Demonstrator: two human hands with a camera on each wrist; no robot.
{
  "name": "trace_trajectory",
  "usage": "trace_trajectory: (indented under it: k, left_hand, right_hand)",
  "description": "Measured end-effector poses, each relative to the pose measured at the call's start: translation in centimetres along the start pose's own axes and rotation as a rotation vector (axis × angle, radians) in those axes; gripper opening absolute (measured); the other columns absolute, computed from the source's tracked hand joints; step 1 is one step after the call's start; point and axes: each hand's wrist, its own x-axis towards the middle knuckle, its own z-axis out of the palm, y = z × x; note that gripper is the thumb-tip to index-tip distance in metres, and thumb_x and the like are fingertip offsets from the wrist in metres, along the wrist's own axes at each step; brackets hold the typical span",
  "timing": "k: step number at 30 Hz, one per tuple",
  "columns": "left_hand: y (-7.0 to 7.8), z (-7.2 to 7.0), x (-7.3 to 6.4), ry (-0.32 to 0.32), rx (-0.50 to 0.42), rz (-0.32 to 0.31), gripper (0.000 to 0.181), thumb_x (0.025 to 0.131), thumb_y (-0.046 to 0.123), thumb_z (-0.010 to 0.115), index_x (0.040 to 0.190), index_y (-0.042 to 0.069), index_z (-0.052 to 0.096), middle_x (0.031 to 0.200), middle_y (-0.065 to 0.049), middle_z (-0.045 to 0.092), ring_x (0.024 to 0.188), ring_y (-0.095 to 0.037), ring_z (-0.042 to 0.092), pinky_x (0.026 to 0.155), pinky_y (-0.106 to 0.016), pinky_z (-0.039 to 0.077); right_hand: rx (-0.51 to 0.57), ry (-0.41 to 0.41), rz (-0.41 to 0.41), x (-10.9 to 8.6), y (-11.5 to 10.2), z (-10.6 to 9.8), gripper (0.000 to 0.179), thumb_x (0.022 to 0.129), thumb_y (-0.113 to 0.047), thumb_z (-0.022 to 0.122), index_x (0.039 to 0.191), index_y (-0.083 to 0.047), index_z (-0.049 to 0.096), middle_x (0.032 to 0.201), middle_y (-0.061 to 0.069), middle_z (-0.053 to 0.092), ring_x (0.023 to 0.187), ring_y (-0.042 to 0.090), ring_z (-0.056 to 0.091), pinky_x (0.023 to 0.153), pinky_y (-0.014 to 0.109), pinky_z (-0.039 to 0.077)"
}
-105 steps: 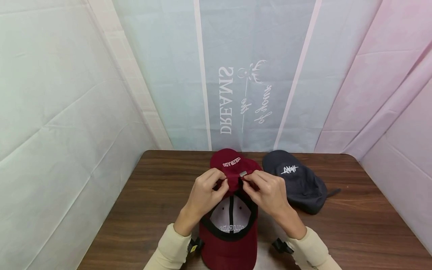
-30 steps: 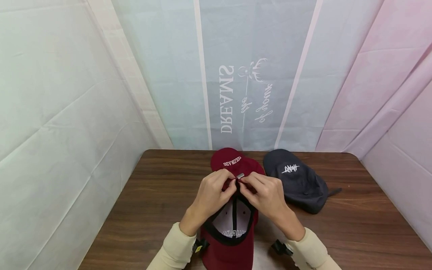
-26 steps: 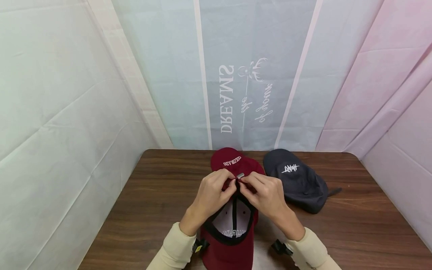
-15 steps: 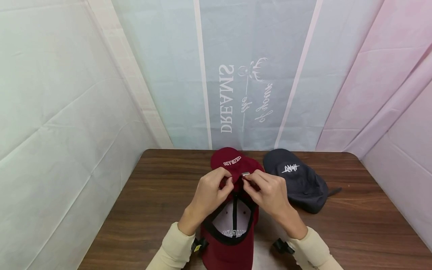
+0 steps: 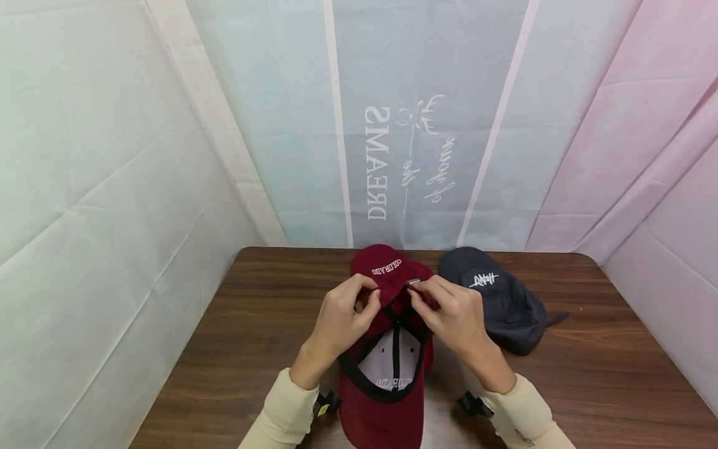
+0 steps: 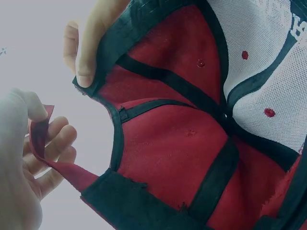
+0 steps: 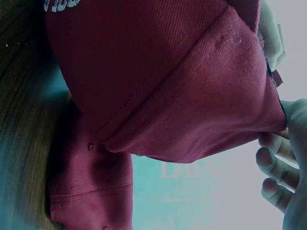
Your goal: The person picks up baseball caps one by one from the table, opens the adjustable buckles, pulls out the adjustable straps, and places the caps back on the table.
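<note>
In the head view a dark red cap point(image 5: 382, 415) stands with its brim toward me, its black-banded inside and white front lining facing up. My left hand point(image 5: 339, 313) pinches the free end of its red strap point(image 6: 72, 173), which bends between thumb and fingers in the left wrist view. My right hand point(image 5: 453, 310) pinches the other corner of the cap's rear opening, beside a small metal buckle point(image 5: 414, 281). The strap end and the buckle are apart. Behind them lies a second red cap point(image 5: 370, 254) lettered COLORADO, partly hidden by the held cap and my hands.
A dark navy cap point(image 5: 507, 312) with white lettering lies to the right, its strap sticking out. All stand on a brown wooden table point(image 5: 269, 299). Fabric hangings point(image 5: 291, 112) rise at the back and both sides.
About a second ago both hands met at the buckle. Since then they have drawn apart, the left to the left and the right to the right, widening the rear opening.
</note>
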Motion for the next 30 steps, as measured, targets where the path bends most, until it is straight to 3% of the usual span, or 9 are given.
trace_trajectory:
  k: [6, 13, 18, 25, 30]
  left_hand:
    - [-0.04, 0.03, -0.13, -0.045, -0.001, 0.029, 0.007, 0.103, 0.013, 0.062, 0.103, 0.007, 0.066, 0.085, -0.001, 0.064, 0.066, -0.016, 0.062, 0.061, -0.016, 0.051]
    - [-0.14, 0.35, -0.41, -0.164, 0.001, 0.069, 0.007, 0.096, 0.008, 0.070, 0.101, 0.012, 0.071, 0.100, 0.000, 0.069, 0.079, -0.008, 0.063, 0.073, -0.015, 0.054]
    - [-0.16, 0.46, -0.55, -0.212, 0.013, 0.100, 0.011, 0.091, 0.006, 0.074, 0.099, 0.013, 0.073, 0.101, 0.001, 0.069, 0.081, -0.009, 0.063, 0.075, -0.015, 0.054]
    - [-0.20, 0.52, -0.76, -0.287, 0.017, 0.091, 0.012, 0.090, 0.010, 0.073, 0.102, 0.014, 0.073, 0.103, 0.002, 0.071, 0.087, -0.008, 0.063, 0.079, -0.017, 0.054]
    - [-0.10, 0.33, -0.78, -0.301, 0.013, 0.094, 0.014, 0.089, 0.014, 0.069, 0.103, 0.016, 0.073, 0.104, 0.005, 0.071, 0.088, -0.007, 0.062, 0.079, -0.017, 0.054]
  right_hand:
    - [-0.020, -0.017, 0.014, 0.18, 0.05, -0.13, 0.009, 0.093, -0.018, 0.073, 0.094, -0.015, 0.080, 0.073, -0.007, 0.066, 0.051, 0.003, 0.051, 0.045, 0.021, 0.039]
    - [-0.028, -0.011, 0.016, 0.20, 0.16, -0.13, 0.010, 0.094, -0.021, 0.071, 0.092, -0.015, 0.079, 0.072, -0.007, 0.065, 0.051, 0.001, 0.048, 0.044, 0.021, 0.037]
    - [-0.027, -0.010, 0.015, 0.17, 0.19, -0.06, 0.014, 0.097, -0.022, 0.069, 0.089, -0.014, 0.078, 0.071, -0.008, 0.064, 0.051, 0.000, 0.047, 0.044, 0.020, 0.036]
    - [-0.025, -0.007, 0.023, 0.20, 0.24, -0.02, 0.012, 0.095, -0.021, 0.071, 0.090, -0.015, 0.079, 0.072, -0.007, 0.067, 0.050, 0.000, 0.047, 0.044, 0.020, 0.035]
    - [-0.011, -0.005, 0.025, 0.19, 0.26, -0.02, 0.010, 0.094, -0.020, 0.072, 0.092, -0.014, 0.080, 0.073, -0.006, 0.069, 0.050, 0.002, 0.049, 0.044, 0.020, 0.037]
